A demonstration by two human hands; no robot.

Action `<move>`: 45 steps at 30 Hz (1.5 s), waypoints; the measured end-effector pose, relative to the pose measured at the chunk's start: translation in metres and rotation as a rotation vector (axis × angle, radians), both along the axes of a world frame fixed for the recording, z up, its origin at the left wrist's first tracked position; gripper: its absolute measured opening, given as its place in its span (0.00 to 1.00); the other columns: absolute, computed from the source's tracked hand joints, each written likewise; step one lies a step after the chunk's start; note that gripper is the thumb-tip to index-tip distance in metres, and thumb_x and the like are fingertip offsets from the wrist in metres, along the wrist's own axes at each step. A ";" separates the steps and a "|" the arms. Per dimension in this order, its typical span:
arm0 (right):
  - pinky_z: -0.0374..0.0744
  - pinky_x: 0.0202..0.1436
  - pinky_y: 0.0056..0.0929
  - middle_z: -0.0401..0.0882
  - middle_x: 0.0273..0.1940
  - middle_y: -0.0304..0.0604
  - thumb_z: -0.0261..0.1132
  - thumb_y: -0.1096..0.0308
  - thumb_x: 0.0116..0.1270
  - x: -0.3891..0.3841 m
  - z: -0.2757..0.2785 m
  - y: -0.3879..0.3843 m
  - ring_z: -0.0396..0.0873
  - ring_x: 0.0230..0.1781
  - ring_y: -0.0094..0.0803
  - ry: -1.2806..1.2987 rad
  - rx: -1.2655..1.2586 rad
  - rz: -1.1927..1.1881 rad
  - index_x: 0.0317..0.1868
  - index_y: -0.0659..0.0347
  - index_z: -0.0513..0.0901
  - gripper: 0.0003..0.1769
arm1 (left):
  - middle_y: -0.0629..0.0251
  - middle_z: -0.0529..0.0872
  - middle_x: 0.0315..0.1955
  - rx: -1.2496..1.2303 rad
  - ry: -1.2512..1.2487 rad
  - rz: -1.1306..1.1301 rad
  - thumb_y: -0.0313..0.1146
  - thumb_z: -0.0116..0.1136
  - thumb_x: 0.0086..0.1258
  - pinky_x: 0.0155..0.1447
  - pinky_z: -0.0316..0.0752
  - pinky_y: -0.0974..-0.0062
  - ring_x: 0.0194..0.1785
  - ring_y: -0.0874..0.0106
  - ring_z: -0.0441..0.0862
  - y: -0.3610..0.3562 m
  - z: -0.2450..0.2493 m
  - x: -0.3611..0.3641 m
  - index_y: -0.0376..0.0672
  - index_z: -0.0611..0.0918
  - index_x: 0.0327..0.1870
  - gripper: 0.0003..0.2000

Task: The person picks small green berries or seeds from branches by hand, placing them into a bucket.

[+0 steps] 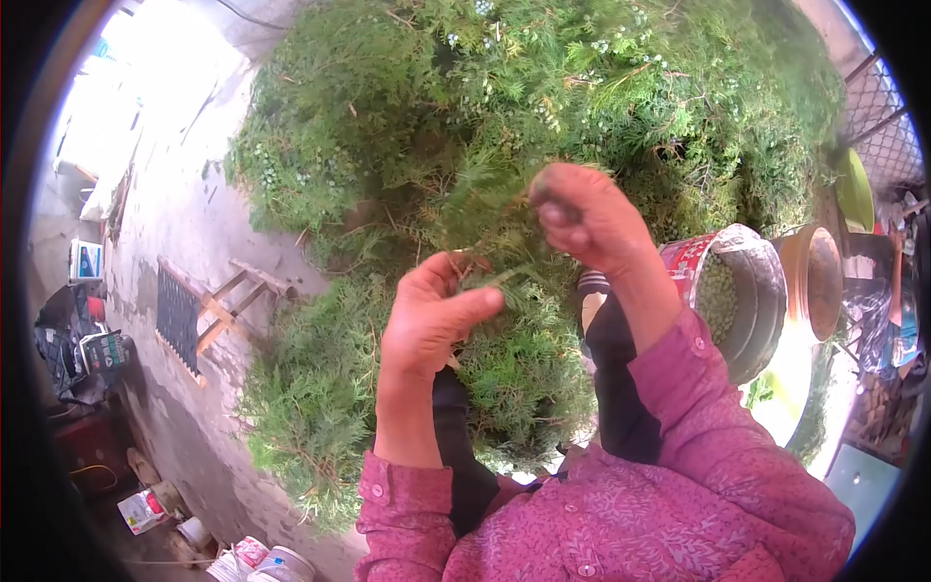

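A green conifer sprig [485,209] is held up in front of me, over a big heap of cut branches [388,107] bearing pale berries. My left hand [436,310] is closed round the lower part of the sprig, thumb pointing right. Just above and to the right, my right hand [587,218] has its fingers curled in at the sprig's side; what they pinch is too blurred to make out. To the right of my knee stands a red and white bucket [686,262] with small green berries [718,296] inside.
Beyond the bucket is a brown tub [819,281]. A small wooden stool [179,315] lies on the concrete floor [145,223] at the left. White buckets [276,565] stand at the lower left. Wire mesh [882,121] is at the upper right.
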State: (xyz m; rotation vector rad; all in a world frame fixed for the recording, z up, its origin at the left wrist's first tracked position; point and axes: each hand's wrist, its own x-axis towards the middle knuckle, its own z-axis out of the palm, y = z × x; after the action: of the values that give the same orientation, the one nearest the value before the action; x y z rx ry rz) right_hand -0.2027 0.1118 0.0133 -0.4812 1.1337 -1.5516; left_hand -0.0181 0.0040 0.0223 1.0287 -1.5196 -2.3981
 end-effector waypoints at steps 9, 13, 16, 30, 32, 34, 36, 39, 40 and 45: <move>0.69 0.19 0.10 0.79 0.30 0.39 0.59 0.70 0.62 0.009 0.003 0.000 0.70 0.18 0.16 -0.291 -0.196 0.143 0.36 0.61 0.76 0.04 | 0.71 0.75 0.25 0.421 0.172 0.511 0.38 0.55 0.67 0.17 0.53 0.86 0.19 0.82 0.63 -0.026 -0.013 0.008 0.46 0.72 0.35 0.08; 0.68 0.19 0.11 0.77 0.27 0.34 0.64 0.69 0.60 0.028 -0.005 -0.010 0.70 0.19 0.15 -0.201 0.013 0.256 0.36 0.61 0.77 0.07 | 0.72 0.75 0.25 0.476 0.248 0.569 0.39 0.54 0.68 0.17 0.54 0.86 0.20 0.82 0.64 -0.030 -0.018 0.010 0.47 0.72 0.35 0.08; 0.67 0.19 0.12 0.75 0.25 0.31 0.65 0.67 0.60 0.037 -0.014 -0.016 0.69 0.19 0.14 -0.163 0.088 0.236 0.38 0.61 0.78 0.09 | 0.73 0.72 0.24 0.546 0.290 0.568 0.39 0.49 0.71 0.16 0.55 0.85 0.19 0.83 0.63 -0.029 -0.016 0.008 0.43 0.72 0.38 0.09; 0.72 0.27 0.18 0.79 0.29 0.34 0.68 0.73 0.55 0.052 -0.013 -0.025 0.73 0.26 0.16 0.242 0.129 0.014 0.38 0.67 0.80 0.11 | 0.73 0.72 0.23 0.462 0.246 0.480 0.39 0.51 0.69 0.17 0.53 0.85 0.19 0.83 0.63 -0.015 -0.022 0.002 0.43 0.72 0.36 0.09; 0.71 0.27 0.17 0.79 0.28 0.34 0.67 0.72 0.55 0.051 -0.016 -0.025 0.73 0.25 0.16 0.092 0.149 -0.019 0.37 0.66 0.80 0.10 | 0.73 0.72 0.22 0.472 0.234 0.487 0.39 0.50 0.70 0.17 0.52 0.85 0.19 0.83 0.62 -0.009 -0.021 -0.003 0.43 0.72 0.36 0.09; 0.71 0.26 0.17 0.79 0.27 0.34 0.66 0.72 0.56 0.049 -0.025 -0.028 0.73 0.24 0.16 -0.057 0.164 -0.048 0.36 0.66 0.80 0.08 | 0.74 0.72 0.22 0.478 0.226 0.496 0.39 0.50 0.70 0.16 0.52 0.84 0.18 0.83 0.61 -0.009 -0.019 -0.004 0.43 0.72 0.35 0.09; 0.68 0.22 0.15 0.78 0.25 0.35 0.64 0.71 0.58 0.047 -0.034 -0.029 0.71 0.21 0.14 0.771 0.153 -0.254 0.35 0.64 0.79 0.06 | 0.75 0.72 0.21 0.471 0.206 0.619 0.38 0.49 0.70 0.16 0.52 0.84 0.17 0.83 0.59 -0.012 -0.015 -0.001 0.43 0.73 0.35 0.09; 0.66 0.19 0.14 0.78 0.26 0.37 0.62 0.70 0.60 0.027 -0.027 -0.021 0.72 0.20 0.16 0.355 0.159 -0.247 0.38 0.63 0.78 0.07 | 0.75 0.71 0.20 0.541 0.263 0.669 0.37 0.48 0.71 0.16 0.51 0.84 0.16 0.83 0.58 -0.022 -0.011 0.006 0.40 0.74 0.37 0.09; 0.66 0.19 0.14 0.78 0.26 0.37 0.62 0.70 0.60 0.026 -0.027 -0.020 0.72 0.20 0.16 0.356 0.159 -0.244 0.38 0.63 0.78 0.07 | 0.75 0.71 0.20 0.542 0.264 0.671 0.37 0.48 0.71 0.16 0.51 0.84 0.16 0.83 0.58 -0.023 -0.012 0.007 0.40 0.74 0.37 0.09; 0.68 0.19 0.13 0.78 0.31 0.38 0.59 0.72 0.61 0.036 -0.020 -0.021 0.77 0.24 0.21 -0.386 0.089 0.148 0.43 0.63 0.74 0.10 | 0.74 0.70 0.19 0.717 0.415 0.693 0.36 0.47 0.71 0.16 0.49 0.84 0.16 0.83 0.57 -0.025 -0.012 0.008 0.36 0.75 0.40 0.11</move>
State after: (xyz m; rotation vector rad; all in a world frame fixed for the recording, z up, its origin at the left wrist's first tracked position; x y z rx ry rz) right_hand -0.1667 0.0908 -0.0068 -0.1883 0.8443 -1.3842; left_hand -0.0104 -0.0214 0.0105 0.8544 -0.0956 -2.3886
